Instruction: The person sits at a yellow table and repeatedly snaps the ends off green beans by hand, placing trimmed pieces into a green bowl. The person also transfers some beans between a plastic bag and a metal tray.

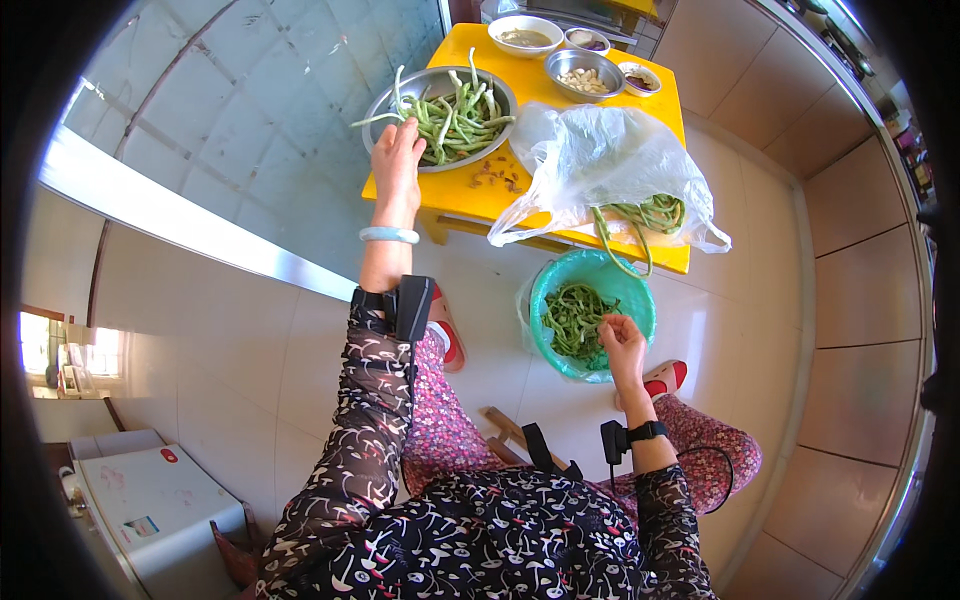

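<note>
My left hand (397,154) is over the near left rim of a metal bowl (379,86), fingers extended beside the beans, with no item visible in it. Long green bean pieces (457,120) are heaped in this bowl, some sticking up past the rim. Low down, my right hand (624,345) hovers at the right side of a bin with a green plastic liner (547,285). Its thumb and fingertips are drawn together; whether they pinch something small is unclear. Darker green bean scraps (574,322) lie inside the bin.
On the yellow table (465,49), a translucent plastic bag (607,150) holds long beans (660,214), some hanging over the edge. Brown bits (499,176) lie nearby. Behind stand a white bowl (525,36), a metal bowl of garlic cloves (585,79) and small dishes (640,79). Cabinets (859,277) line the right.
</note>
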Motion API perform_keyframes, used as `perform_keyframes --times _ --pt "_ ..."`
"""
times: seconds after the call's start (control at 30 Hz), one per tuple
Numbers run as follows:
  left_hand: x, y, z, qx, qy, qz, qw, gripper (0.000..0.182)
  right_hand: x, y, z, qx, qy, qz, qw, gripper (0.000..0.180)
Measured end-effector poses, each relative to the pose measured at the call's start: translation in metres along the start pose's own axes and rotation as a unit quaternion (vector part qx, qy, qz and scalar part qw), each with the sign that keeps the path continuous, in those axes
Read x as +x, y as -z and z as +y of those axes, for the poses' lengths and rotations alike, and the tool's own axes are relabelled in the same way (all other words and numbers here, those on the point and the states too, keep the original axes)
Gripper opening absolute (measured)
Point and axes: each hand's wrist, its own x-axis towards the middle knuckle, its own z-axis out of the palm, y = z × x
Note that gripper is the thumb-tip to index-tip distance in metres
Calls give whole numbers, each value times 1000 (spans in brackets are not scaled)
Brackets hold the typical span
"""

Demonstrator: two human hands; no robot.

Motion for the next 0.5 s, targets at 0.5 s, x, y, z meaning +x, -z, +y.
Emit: perform_keyframes --times 0.5 --pt "-131 -99 -30 559 -298 -306 711 42 53 27 -98 -92 164 52 981 32"
